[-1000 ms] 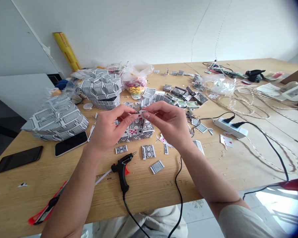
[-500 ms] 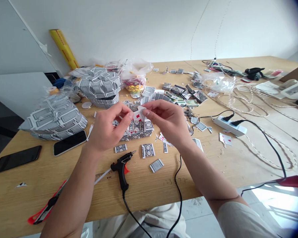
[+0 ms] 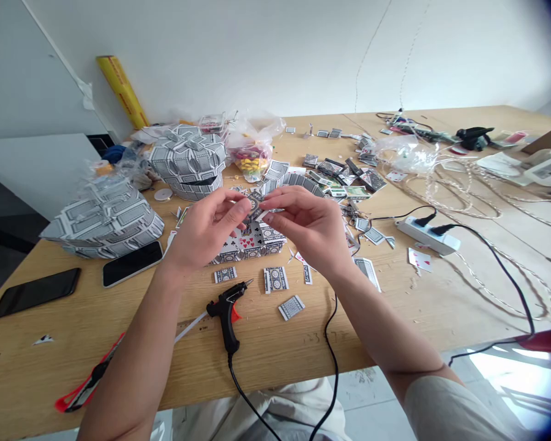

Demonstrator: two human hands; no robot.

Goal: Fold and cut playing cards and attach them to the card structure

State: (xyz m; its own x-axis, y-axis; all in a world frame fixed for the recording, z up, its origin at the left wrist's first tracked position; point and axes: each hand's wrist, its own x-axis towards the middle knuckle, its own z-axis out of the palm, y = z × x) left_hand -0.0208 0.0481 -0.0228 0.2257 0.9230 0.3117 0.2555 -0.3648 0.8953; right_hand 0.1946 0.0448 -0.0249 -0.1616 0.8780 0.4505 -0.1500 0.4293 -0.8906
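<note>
**Card up, pieces loose**

Left hand [image 3: 204, 229] nearly closed, pinching a card [image 3: 254, 203]; right hand [image 3: 310, 229] slightly parted at its edge (its hold, I cannot tell). Just below, the block [image 3: 248, 252] has its front faced with cards. Nearer, cut pieces [image 3: 276, 279] lie unattached beside the glue gun [image 3: 226, 315]; how much remains is unclear.

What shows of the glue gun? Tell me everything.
The glue gun lies on its side on the wooden table, metallic-looking nozzle pointing away and rightward. Its body looks like black plastic, with an orange-red trigger. A whitish glue stick protrudes from its back; a black cord leaves the grip. Neither the left hand nor the right hand touches it.
</note>
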